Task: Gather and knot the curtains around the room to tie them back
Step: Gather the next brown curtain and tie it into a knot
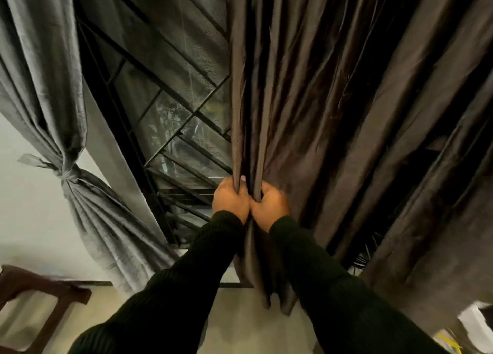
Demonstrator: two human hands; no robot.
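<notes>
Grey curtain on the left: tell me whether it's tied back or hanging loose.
Tied back. The grey curtain is cinched into a knot, its folds fanning out below.

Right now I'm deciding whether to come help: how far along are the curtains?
Done: the grey curtain at left is gathered and knotted. In hand: the left hand and right hand grip bunched folds of the brown curtain. Left: most of it hangs loose, no knot yet. Other curtains are out of view.

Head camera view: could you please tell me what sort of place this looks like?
Probably a room in a home: a barred window hung with a knotted grey curtain and a brown curtain, plus a wooden chair.
</notes>
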